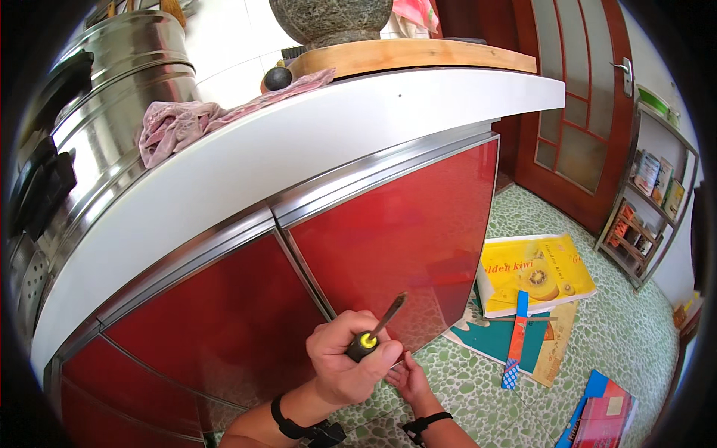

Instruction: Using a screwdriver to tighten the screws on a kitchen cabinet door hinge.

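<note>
My left hand is closed around a screwdriver with a black and yellow handle. Its dark metal blade points up and to the right, in front of the red cabinet door; the tip appears apart from the door. Lower and a little to the right, my right hand is near the bottom of that door. Its palm is partly turned up and its fingers are loosely bent and apart, with no held thing visible. The left hand hides some of its fingertips.
Above the doors runs a white countertop with a crumpled pink cloth, a wooden board and a stone bowl. On the green floor lie a yellow carton piece, a long narrow box and booklets. A shelf stands right.
</note>
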A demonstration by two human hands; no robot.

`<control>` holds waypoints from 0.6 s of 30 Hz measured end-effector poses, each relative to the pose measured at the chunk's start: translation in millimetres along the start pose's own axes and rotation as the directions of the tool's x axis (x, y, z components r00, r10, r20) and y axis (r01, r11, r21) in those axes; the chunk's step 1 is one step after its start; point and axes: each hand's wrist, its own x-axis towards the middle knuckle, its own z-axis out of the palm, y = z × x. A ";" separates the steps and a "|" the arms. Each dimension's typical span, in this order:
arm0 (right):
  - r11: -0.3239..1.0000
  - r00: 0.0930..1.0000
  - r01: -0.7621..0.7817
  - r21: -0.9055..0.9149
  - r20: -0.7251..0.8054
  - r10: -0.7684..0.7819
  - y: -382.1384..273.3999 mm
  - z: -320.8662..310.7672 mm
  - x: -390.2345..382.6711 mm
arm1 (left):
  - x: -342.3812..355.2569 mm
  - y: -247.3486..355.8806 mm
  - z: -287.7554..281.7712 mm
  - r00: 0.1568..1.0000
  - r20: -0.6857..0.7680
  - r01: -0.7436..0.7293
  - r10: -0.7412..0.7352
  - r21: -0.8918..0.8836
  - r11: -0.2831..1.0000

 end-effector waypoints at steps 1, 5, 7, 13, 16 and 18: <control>1.000 1.000 0.011 -0.012 0.014 -0.011 -1.1 3.6 -1.6 | 0.1 0.1 -0.3 1.000 0.006 0.005 -0.005 0.025 1.000; 0.998 0.999 0.042 -0.056 0.005 -0.042 -9.1 -1.2 4.3 | 5.7 -2.5 11.5 1.000 0.026 -0.015 0.014 0.027 1.000; 0.994 0.998 0.056 -0.089 -0.013 -0.057 -9.4 -4.3 5.9 | 6.9 -4.4 12.2 0.999 0.033 -0.026 0.024 0.046 0.999; 0.726 0.709 0.357 -0.588 -0.335 -0.620 -19.1 5.5 -16.8 | 6.1 -5.5 10.7 0.998 0.056 0.011 -0.016 0.085 0.996; 0.546 0.599 0.521 -0.656 -0.174 -0.781 -46.8 36.8 -45.3 | 3.3 -7.0 8.1 0.996 0.081 0.025 -0.033 0.102 0.994; 0.395 0.517 0.539 -0.744 -0.078 -0.853 -62.4 47.0 -49.1 | 5.0 -6.7 11.8 0.995 0.097 0.021 -0.030 0.088 0.996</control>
